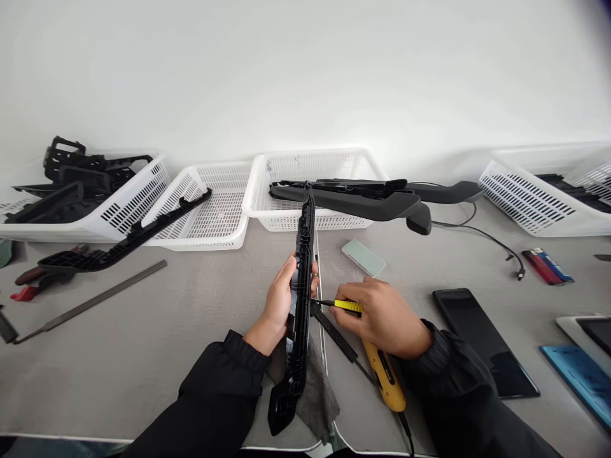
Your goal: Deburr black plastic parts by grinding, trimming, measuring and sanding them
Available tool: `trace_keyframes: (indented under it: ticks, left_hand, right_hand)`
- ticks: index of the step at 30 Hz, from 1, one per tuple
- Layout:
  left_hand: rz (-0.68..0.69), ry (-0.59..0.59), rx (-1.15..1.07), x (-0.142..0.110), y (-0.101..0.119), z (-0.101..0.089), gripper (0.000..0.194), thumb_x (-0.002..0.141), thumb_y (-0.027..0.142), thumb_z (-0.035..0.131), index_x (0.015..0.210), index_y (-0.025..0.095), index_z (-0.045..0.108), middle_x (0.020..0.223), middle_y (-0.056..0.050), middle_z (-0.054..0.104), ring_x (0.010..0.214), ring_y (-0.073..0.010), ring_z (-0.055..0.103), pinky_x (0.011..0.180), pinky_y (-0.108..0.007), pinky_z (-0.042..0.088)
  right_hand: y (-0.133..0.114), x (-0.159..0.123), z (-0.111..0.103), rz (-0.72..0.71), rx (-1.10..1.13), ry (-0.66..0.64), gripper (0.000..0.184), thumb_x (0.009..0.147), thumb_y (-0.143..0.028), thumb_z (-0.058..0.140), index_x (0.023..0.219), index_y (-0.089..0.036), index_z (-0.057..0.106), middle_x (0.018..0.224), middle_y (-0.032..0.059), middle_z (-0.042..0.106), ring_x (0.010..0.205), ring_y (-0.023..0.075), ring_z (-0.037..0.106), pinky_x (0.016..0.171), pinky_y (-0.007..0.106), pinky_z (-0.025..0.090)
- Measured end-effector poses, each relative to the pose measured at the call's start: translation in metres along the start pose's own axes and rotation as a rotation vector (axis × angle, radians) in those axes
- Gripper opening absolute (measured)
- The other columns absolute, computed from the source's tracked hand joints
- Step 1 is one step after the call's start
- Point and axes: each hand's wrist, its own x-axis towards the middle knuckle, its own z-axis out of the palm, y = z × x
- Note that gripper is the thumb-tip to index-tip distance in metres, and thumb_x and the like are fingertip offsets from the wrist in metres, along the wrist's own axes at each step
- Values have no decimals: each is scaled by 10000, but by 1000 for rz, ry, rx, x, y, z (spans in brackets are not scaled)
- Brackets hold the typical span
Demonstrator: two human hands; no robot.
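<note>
My left hand is wrapped round a long black plastic trim part, held upright lengthwise with its ribbed inner side towards me. In my right hand is a small craft knife with a yellow grip, pinched between thumb and fingers. Its thin dark tip meets the right edge of the trim part. Below my right hand lies a yellow corded tool, partly hidden by the hand. Under the trim part a grey cloth lies on the table, near a dark flat bar.
Similar black trim parts lie across a white basket; another leans on a basket at left. White baskets of black parts stand either side. A file, phone and lighters lie around.
</note>
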Motion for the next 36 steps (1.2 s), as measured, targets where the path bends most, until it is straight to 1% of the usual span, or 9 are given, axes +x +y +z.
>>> trace_keyframes:
  ticks: [8,14,17,21,26,31,33,36]
  left_hand:
    - [-10,-1,-14,-1,1,0,532,856,639,845,1047,171,678,730,-1,652,515,-115,546,468,-232,425]
    - [-30,0,-14,0,1,-1,554,848,662,840,1048,171,679,727,1,649,515,-120,550,474,-243,445]
    - [-33,1,-11,-1,1,-1,566,841,673,841,1046,172,677,723,3,642,519,-119,547,480,-239,455]
    - [-33,-1,-18,0,1,0,558,839,664,850,1037,172,675,721,4,639,515,-110,536,474,-226,439]
    - [-43,6,-34,0,0,-1,532,869,654,823,1041,172,677,721,3,639,513,-120,547,476,-241,451]
    - [-41,-2,-16,-1,1,-1,574,834,677,847,1045,172,672,725,9,638,523,-114,541,488,-236,457]
    - [-34,-6,-8,-1,1,1,592,815,681,861,1049,174,667,756,5,654,538,-110,547,493,-232,455]
    - [22,-1,-19,0,0,2,548,812,627,883,1058,192,659,877,-8,702,580,-101,574,500,-218,448]
  right_hand:
    - [1,-1,-1,-40,11,-35,228,946,-247,684,741,-230,587,698,-11,691,632,165,512,685,315,330]
    - [0,-1,-1,0,7,3,216,950,-256,686,755,-231,596,705,-10,703,656,171,531,675,308,315]
    - [-1,0,-1,0,1,-14,228,968,-267,670,757,-230,593,706,-8,701,650,170,524,678,306,310]
    - [0,0,-1,-20,4,-38,237,954,-271,681,746,-225,577,707,-8,699,642,165,509,691,307,310]
    - [0,-1,-1,-6,12,4,212,956,-266,677,763,-225,599,704,-9,697,655,169,511,691,304,313]
    - [0,0,1,-16,14,0,227,966,-271,663,759,-228,581,688,-11,677,644,166,495,673,303,294]
    - [0,0,1,-24,18,-13,238,965,-278,661,753,-227,566,689,-9,675,642,165,482,672,304,293]
    - [1,-1,0,-31,25,-31,242,960,-282,658,750,-226,552,700,-7,681,639,162,465,676,307,293]
